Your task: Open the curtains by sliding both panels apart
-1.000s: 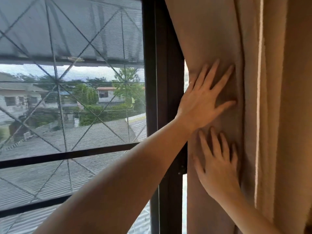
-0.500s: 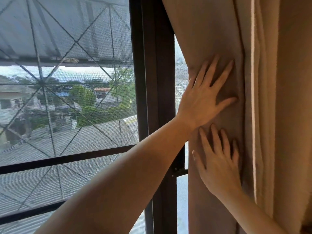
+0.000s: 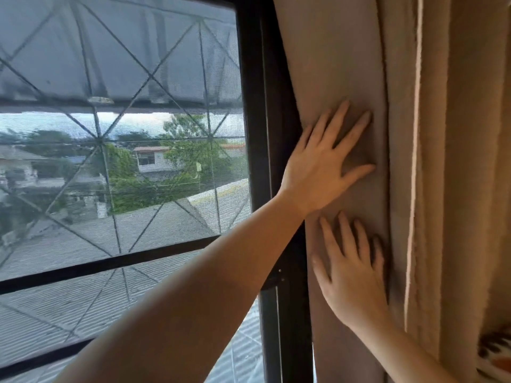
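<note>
The beige curtain panel (image 3: pixel 331 64) hangs bunched in folds (image 3: pixel 456 161) at the right of the window. My left hand (image 3: pixel 323 164) reaches across from the lower left and lies flat on the panel's left fold, fingers spread. Just below it, my right hand (image 3: pixel 351 275) presses flat on the same fold, fingers pointing up. Neither hand grips the cloth. The panel's left edge lies against the dark window frame (image 3: pixel 257 134). No other curtain panel is in view.
The uncovered window pane (image 3: pixel 124 161) with a mesh screen and diagonal grille fills the left side; houses, trees and a roof show outside. A dark horizontal bar (image 3: pixel 110 265) crosses the pane. A patterned cloth (image 3: pixel 495 352) shows at the bottom right corner.
Both hands stay flat on the curtain in about the same spots. The bright strip of glass seen between frame and curtain half a second ago is now almost covered.
</note>
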### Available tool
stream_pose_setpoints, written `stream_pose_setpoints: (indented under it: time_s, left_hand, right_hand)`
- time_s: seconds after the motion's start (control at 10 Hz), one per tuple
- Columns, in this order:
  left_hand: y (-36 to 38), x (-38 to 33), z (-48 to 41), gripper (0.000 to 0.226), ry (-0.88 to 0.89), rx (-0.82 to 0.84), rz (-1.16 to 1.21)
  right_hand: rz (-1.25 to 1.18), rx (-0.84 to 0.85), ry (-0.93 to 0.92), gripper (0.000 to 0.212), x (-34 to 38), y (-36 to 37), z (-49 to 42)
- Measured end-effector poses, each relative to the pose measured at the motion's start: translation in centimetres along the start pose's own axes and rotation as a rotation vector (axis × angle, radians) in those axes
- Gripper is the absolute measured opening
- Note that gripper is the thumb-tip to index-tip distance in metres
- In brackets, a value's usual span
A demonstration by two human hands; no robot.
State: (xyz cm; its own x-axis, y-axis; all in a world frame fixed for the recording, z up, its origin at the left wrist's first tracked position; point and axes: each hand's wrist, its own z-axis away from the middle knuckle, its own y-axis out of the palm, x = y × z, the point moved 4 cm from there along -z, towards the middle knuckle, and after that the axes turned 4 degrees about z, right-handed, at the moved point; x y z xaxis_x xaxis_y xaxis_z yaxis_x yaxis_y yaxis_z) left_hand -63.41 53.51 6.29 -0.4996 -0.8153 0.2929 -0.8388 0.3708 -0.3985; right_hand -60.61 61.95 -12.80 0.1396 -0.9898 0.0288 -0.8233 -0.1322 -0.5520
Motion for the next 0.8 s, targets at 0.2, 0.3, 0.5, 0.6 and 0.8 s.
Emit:
stream_pose_setpoints:
  time_s: [0.2, 0.3, 0.5, 0.6, 0.8]
  left_hand:
    - [-5.3, 1.4, 3.0, 0.085, 0.021, -0.013, -0.035]
    - [-7.7, 2.7, 5.1, 0.084, 0.03, -0.042, -0.039]
    - [-13.2, 4.6, 9.1, 0.082, -0.006, 0.104, -0.006]
    - [-16.0, 5.3, 11.1, 0.082, -0.036, 0.144, 0.005]
    - [-21.9, 6.6, 15.1, 0.082, -0.032, 0.109, -0.029]
  right_hand:
    - [-0.025, -0.039, 0.039, 0.07, 5.2, -2.8, 2.8]
    - [-0.052, -0.012, 0.055, 0.071, 8.3, -4.2, 4.4]
    - [-0.088, 0.083, 0.032, 0.075, 14.2, -6.6, 7.7]
    - [-0.153, 0.099, 0.012, 0.075, 16.5, -7.9, 9.1]
    - [-0.243, 0.14, -0.079, 0.073, 20.4, -10.6, 11.3]
